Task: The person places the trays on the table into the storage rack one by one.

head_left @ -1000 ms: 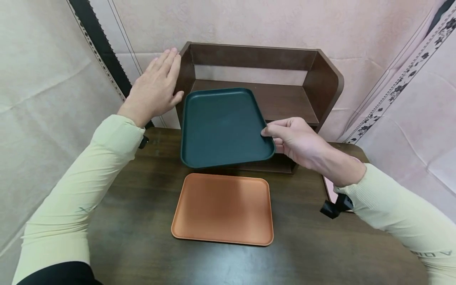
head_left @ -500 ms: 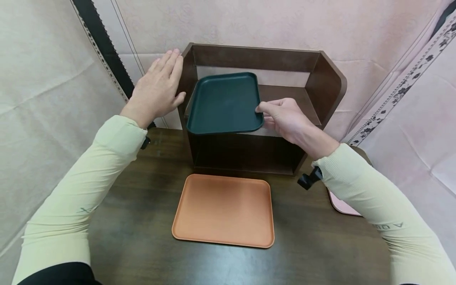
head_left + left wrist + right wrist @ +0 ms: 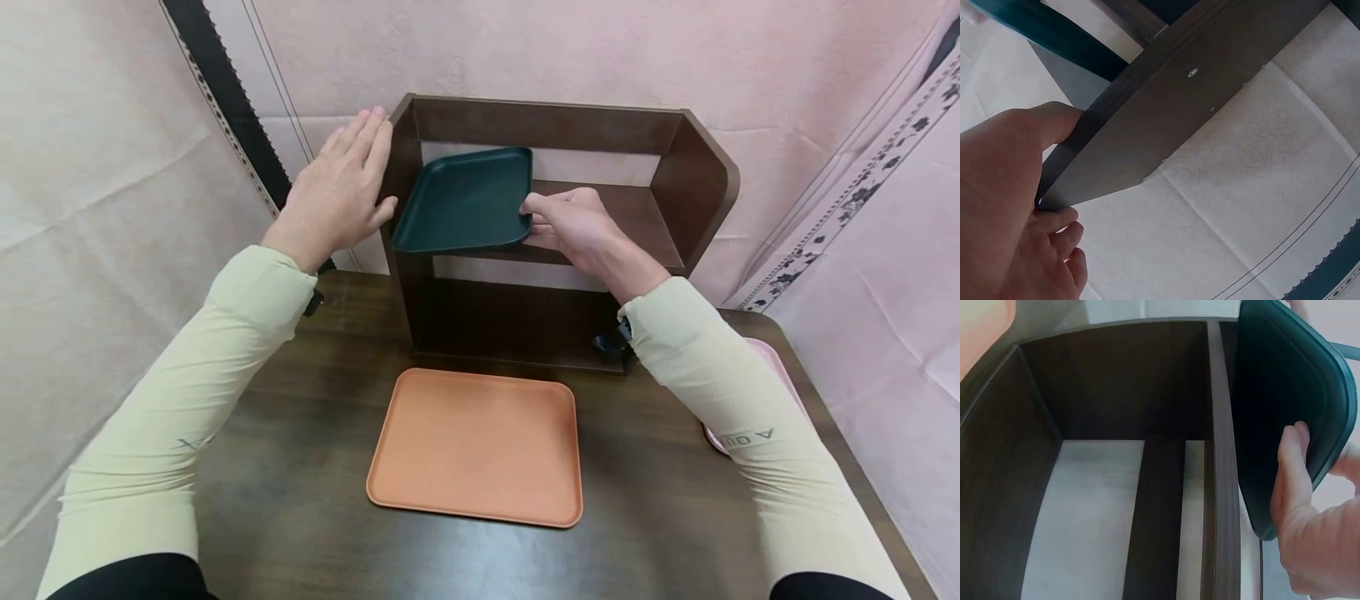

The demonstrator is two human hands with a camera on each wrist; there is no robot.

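My right hand (image 3: 581, 225) pinches the right edge of a dark green tray (image 3: 468, 200), thumb on top and fingers beneath. The tray is tilted and overlaps the upper level of a dark brown two-tier shelf (image 3: 697, 187). In the right wrist view, the fingers (image 3: 1292, 469) lie along the tray's underside (image 3: 1285, 375), beside the shelf board (image 3: 1221, 456). My left hand (image 3: 337, 183) rests against the shelf's left side panel with its fingers straight. Its thumb (image 3: 1054, 122) touches the panel's front edge in the left wrist view.
An orange tray (image 3: 476, 450) lies flat on the dark wooden table (image 3: 300, 500) in front of the shelf. A pink tray (image 3: 768, 358) is partly hidden under my right forearm. Pale patterned cloth (image 3: 562, 50) hangs behind and on both sides.
My right hand has carried the green tray up, back and slightly left, from in front of the shelf to its upper level. The left hand has stayed at the side panel.
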